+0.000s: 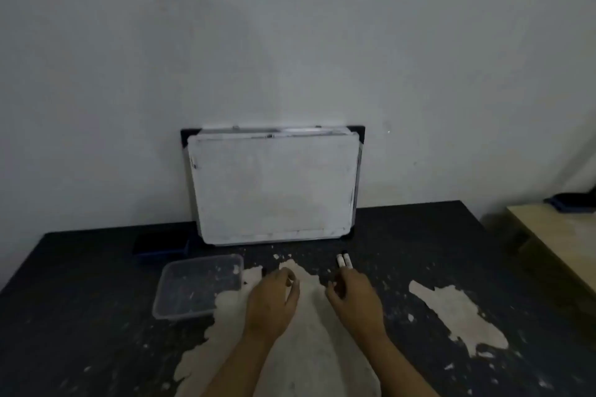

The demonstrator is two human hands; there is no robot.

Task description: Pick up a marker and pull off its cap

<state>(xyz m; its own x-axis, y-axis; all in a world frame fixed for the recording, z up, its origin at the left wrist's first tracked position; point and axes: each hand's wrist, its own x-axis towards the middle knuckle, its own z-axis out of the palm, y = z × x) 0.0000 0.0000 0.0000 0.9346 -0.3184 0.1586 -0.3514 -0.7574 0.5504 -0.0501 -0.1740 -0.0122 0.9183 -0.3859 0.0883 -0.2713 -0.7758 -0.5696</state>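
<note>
Both forearms reached toward the whiteboard (274, 187): my right hand (353, 296) gripped two markers (343, 260), my left hand (274, 296) pinched another marker (292, 282), the nearby container (196, 284) unfilled.

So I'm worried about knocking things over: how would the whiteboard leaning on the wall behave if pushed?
The whiteboard looks flat and rigid, so probably stiff. It stands on its lower edge, leaning on the wall, so a nudge at the bottom may slide it down flat. Another board sits behind it and could shift too.

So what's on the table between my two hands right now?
In the head view, nothing lies between the left hand and the right hand: only a worn pale patch of the dark table.
</note>
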